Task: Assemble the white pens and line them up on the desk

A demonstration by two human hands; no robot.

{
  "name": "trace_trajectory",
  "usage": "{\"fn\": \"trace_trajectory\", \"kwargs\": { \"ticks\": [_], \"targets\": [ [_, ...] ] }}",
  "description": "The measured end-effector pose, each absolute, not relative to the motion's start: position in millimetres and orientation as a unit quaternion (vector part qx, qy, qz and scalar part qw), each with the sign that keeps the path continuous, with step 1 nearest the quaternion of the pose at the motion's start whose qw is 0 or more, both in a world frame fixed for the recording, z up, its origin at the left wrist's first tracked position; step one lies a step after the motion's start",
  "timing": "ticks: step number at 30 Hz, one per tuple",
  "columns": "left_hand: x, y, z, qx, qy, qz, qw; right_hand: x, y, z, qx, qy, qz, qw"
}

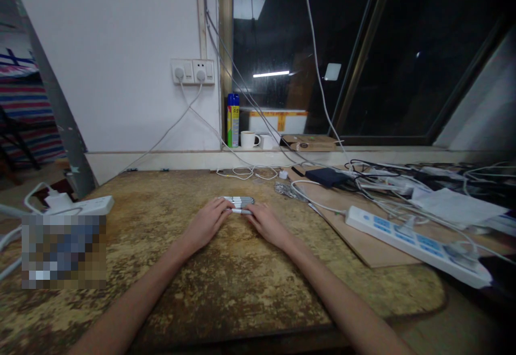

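Observation:
Several white-and-grey pens [238,201] lie side by side in a row on the worn wooden table [242,280]. Closest to me is one pen [241,211], a little apart from the row. My left hand [210,219] has its fingers closed at the left end of this near pen. At its right end, my right hand [266,223] grips it with bent fingers. Both hands rest low over the tabletop, and the fingers hide the pen's two ends. Whether the fingertips also touch the row behind cannot be made out.
A white power strip [415,245] lies on a brown board [363,247] at right, among tangled cables [382,186] and a dark box [328,176]. Another power strip [97,204] is at left. A spray can [233,121] and white mug [249,139] stand on the sill.

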State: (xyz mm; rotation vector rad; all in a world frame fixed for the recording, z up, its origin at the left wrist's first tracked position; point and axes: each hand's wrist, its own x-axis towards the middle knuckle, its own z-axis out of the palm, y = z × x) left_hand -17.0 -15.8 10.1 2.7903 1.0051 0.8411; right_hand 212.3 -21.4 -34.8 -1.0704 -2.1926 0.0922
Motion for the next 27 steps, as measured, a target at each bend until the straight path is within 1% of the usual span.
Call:
{"fn": "trace_trajectory", "kwargs": {
  "ticks": [4,7,18,27],
  "targets": [
    [-16,-19,15,0.911,0.347,0.200,-0.097,209,-24,-33,-0.434,-0.848,0.002,0.305],
    [-17,-22,18,0.913,0.347,0.173,-0.126,207,-26,-32,-0.454,-0.846,-0.027,0.279],
    [-15,-26,11,0.893,0.396,0.202,-0.070,203,-37,-19,-0.459,-0.850,-0.066,0.250],
    [-17,-25,8,0.886,0.423,0.186,-0.038,202,-39,-15,-0.464,-0.854,-0.093,0.217]
  ]
}}
